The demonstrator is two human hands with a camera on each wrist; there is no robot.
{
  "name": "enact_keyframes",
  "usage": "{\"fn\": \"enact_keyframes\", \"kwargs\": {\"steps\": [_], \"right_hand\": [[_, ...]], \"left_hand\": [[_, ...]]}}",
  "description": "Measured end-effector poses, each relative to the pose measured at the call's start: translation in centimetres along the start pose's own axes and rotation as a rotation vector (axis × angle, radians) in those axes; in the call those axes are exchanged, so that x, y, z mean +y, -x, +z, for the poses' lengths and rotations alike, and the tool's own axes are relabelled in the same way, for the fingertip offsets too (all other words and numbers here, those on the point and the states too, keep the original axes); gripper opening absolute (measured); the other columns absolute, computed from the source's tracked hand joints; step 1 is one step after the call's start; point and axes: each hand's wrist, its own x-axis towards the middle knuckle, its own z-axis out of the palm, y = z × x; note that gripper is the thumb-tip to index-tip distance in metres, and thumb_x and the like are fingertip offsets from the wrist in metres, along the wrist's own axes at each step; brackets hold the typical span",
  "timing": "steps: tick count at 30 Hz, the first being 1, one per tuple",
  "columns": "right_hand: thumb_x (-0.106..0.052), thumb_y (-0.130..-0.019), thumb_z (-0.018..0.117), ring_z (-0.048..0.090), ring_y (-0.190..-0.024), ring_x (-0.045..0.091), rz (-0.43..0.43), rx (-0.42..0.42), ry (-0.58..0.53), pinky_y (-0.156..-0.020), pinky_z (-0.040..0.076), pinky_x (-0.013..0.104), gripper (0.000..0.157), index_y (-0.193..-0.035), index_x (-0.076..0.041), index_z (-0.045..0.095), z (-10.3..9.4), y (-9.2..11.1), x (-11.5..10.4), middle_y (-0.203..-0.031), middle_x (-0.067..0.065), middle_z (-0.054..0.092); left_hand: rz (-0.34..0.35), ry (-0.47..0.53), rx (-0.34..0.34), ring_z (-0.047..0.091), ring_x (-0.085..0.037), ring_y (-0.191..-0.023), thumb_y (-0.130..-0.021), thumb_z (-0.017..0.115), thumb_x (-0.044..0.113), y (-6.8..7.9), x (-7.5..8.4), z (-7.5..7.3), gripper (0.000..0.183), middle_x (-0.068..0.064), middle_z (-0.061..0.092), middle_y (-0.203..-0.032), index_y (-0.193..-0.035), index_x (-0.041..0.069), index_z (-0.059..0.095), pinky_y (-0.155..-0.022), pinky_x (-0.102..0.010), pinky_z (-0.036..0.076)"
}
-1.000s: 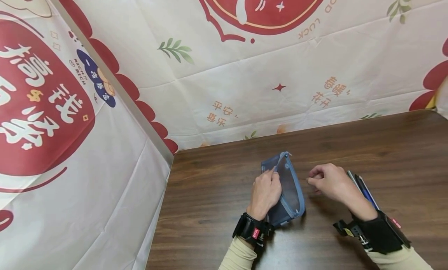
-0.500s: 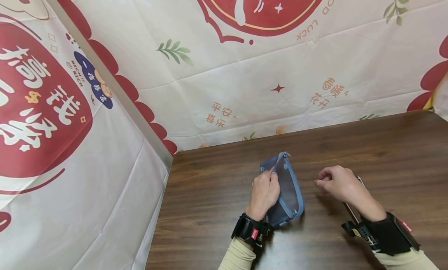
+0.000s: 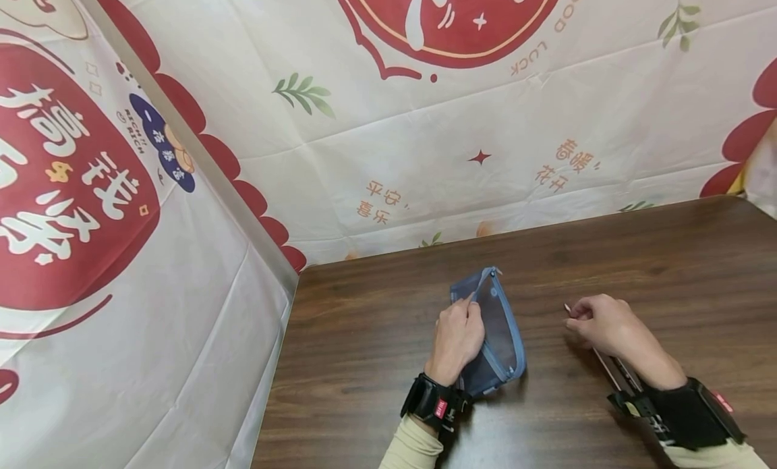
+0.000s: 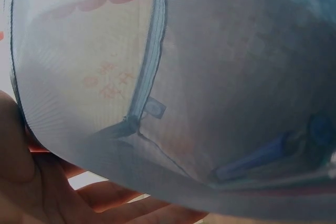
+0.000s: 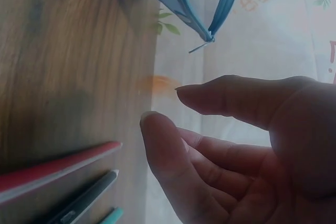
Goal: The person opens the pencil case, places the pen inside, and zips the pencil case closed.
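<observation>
My left hand grips the side of a blue mesh zip pouch, whose mouth gapes toward the right. Filling most of the left wrist view is the see-through mesh, with the fingers along its lower edge. A blue pen-like shape shows through it. To the right, my right hand hovers over several pens, thumb and forefinger apart with nothing between them. Beside it in the right wrist view lie a red and white pen, a black pen and a teal tip.
The brown wooden table extends beyond both hands. Behind it hangs a printed cloth, and another printed cloth stands along the left side. Each wrist wears a black strap with a camera.
My right hand has moved to the right, away from the pouch, and now sits over the pens' other end. The left hand and the pouch have stayed nearly still.
</observation>
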Motion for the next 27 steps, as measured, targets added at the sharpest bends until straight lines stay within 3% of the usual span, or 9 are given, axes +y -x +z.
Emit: {"fn": "enact_keyframes", "kwargs": {"steps": [16, 24, 27], "right_hand": [[-0.013, -0.085, 0.062, 0.061, -0.053, 0.014, 0.024, 0.005, 0.014, -0.049, 0.047, 0.033, 0.023, -0.09, 0.009, 0.065, -0.4, 0.8, 1.8, -0.069, 0.007, 0.068], [-0.01, -0.08, 0.064, 0.054, -0.051, 0.012, 0.009, -0.003, 0.053, -0.049, 0.044, 0.032, 0.012, -0.078, 0.001, 0.065, -0.1, 1.3, 2.3, -0.06, 0.0, 0.063], [-0.012, -0.078, 0.067, 0.052, -0.053, 0.012, -0.01, 0.016, 0.084, -0.05, 0.043, 0.033, 0.012, -0.076, -0.001, 0.065, 0.1, 1.5, 2.5, -0.061, -0.001, 0.062]], "left_hand": [[0.001, 0.027, -0.009, 0.057, -0.026, -0.114, -0.1, 0.03, 0.03, 0.2, 0.0, -0.1, 0.045, -0.012, 0.061, -0.131, -0.125, 0.018, 0.064, -0.086, -0.045, 0.05], [0.006, 0.014, -0.007, 0.06, -0.025, -0.107, -0.1, 0.029, 0.031, 0.3, -0.1, -0.1, 0.046, -0.01, 0.061, -0.131, -0.12, 0.019, 0.068, -0.081, -0.043, 0.051], [0.001, 0.016, -0.006, 0.059, -0.025, -0.11, -0.1, 0.03, 0.032, 0.3, -0.1, -0.1, 0.045, -0.01, 0.061, -0.131, -0.126, 0.02, 0.064, -0.084, -0.044, 0.051]]}}
